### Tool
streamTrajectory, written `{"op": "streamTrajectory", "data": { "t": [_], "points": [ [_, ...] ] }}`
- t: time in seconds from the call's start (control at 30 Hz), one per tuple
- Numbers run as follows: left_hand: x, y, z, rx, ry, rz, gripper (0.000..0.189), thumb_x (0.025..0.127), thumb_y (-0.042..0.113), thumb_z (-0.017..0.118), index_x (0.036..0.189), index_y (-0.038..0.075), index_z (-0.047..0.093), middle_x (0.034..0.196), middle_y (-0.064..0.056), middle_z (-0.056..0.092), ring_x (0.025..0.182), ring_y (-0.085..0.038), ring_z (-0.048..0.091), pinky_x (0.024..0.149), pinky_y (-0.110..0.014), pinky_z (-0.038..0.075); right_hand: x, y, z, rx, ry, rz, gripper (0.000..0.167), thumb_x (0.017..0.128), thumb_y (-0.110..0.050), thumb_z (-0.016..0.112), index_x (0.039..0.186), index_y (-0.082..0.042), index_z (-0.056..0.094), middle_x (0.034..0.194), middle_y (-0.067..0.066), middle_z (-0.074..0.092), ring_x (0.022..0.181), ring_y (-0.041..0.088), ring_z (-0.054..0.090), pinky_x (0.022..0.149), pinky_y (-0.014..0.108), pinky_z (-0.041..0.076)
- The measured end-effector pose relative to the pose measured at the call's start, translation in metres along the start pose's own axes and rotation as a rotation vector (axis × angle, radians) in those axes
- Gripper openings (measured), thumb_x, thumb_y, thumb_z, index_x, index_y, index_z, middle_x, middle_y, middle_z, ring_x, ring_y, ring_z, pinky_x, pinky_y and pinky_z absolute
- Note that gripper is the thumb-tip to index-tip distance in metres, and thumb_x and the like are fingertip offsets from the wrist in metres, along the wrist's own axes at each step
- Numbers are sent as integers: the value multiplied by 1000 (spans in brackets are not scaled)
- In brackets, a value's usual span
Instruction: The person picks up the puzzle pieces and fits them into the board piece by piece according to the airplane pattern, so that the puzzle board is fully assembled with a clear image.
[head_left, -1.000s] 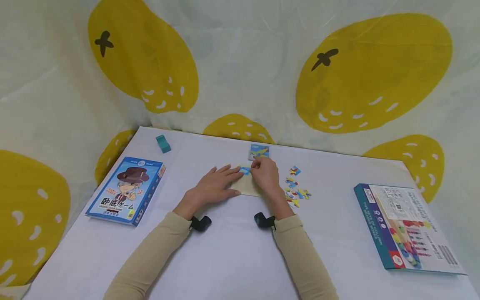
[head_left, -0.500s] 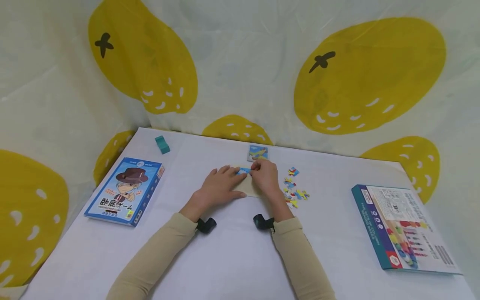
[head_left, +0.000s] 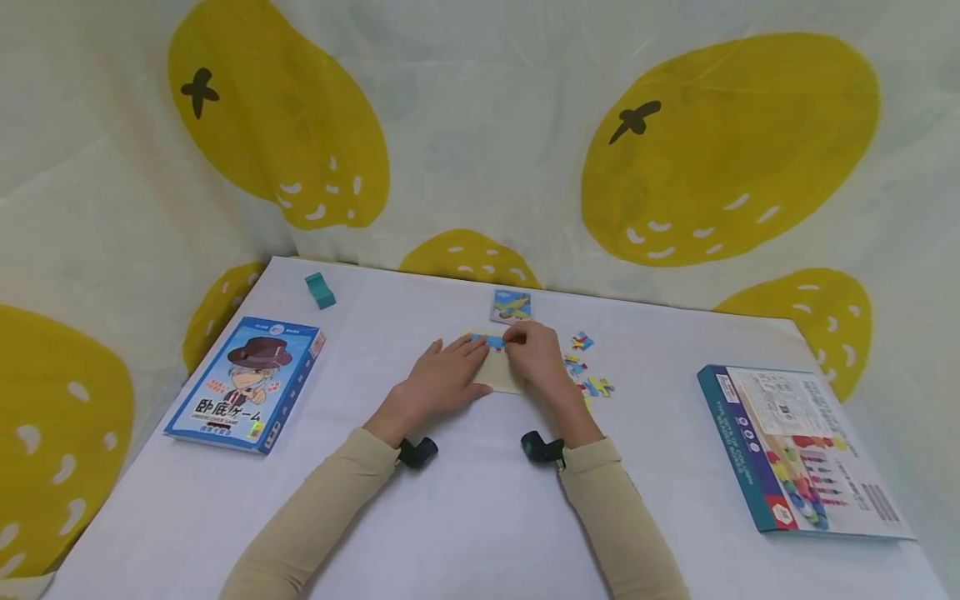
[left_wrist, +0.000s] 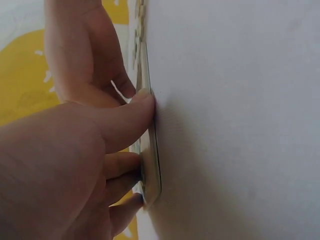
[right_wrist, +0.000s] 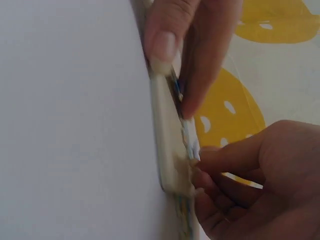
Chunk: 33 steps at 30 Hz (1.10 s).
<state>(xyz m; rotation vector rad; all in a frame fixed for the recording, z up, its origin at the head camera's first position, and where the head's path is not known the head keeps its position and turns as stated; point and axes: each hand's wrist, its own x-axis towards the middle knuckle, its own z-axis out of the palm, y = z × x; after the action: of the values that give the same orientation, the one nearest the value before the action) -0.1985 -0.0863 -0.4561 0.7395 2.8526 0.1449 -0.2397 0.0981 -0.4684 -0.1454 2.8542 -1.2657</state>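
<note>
A small pale jigsaw board (head_left: 501, 375) lies on the white table between the hands, with blue jigsaw pieces (head_left: 493, 342) along its far edge. My left hand (head_left: 446, 377) rests on the board's left side with its fingers extended, its thumb (left_wrist: 142, 107) on the near edge. At the far right corner my right hand (head_left: 537, 357) pinches a jigsaw piece, mostly hidden by the fingertips (right_wrist: 205, 157). Several loose jigsaw pieces (head_left: 597, 387) lie to the right of that hand, partly covered by it.
Behind the board lies a small square picture puzzle (head_left: 512, 306). A blue card game box (head_left: 243, 383) sits at left, with a teal block (head_left: 320, 291) beyond it. To the right is a large flat toy box (head_left: 802, 450). A patterned cloth (head_left: 480, 125) hangs behind.
My left hand has shifted slightly right on the board. The right hand stays at the far corner with small finger movements and covers more of the loose pieces. The head view has shifted slightly.
</note>
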Motion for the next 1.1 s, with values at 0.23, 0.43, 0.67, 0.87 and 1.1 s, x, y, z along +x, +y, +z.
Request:
{"op": "streamTrajectory", "data": {
  "t": [0.23,0.43,0.67,0.87,1.1],
  "points": [
    [0,-1,-2,-15,-1,-12,74,97,56,54,156,17,34,164,3,30,153,-21,25,120,-57,27,-8,10,-28,-4,-57,-18,17,94,-12,63,106,-5,73,102,11,72,90,24,62,78,35,53],
    [-1,-1,-4,-22,-4,-10,73,97,57,54,156,20,34,164,3,30,153,-22,26,120,-57,27,-10,26,-53,-66,-22,25,20,95,-11,60,110,-4,71,104,13,69,92,26,59,81,37,50],
    [-1,-3,-3,-9,10,10,69,97,57,52,156,25,35,163,3,33,153,-22,26,119,-58,28,-7,51,-74,-61,90,73,25,95,-10,59,115,-1,69,113,17,64,99,30,56,82,40,51],
    [-1,-6,-2,-19,8,16,72,96,59,52,156,23,33,163,3,33,152,-23,28,119,-57,27,-5,63,-80,-148,104,147,36,89,-12,64,123,3,64,119,24,56,108,37,52,94,50,48],
    [1,-11,0,-44,22,24,74,95,61,54,156,25,34,161,6,36,151,-21,29,120,-57,25,-5,68,-79,-170,67,238,38,89,-12,66,125,2,63,113,22,56,100,33,50,84,44,48]
  ]
}}
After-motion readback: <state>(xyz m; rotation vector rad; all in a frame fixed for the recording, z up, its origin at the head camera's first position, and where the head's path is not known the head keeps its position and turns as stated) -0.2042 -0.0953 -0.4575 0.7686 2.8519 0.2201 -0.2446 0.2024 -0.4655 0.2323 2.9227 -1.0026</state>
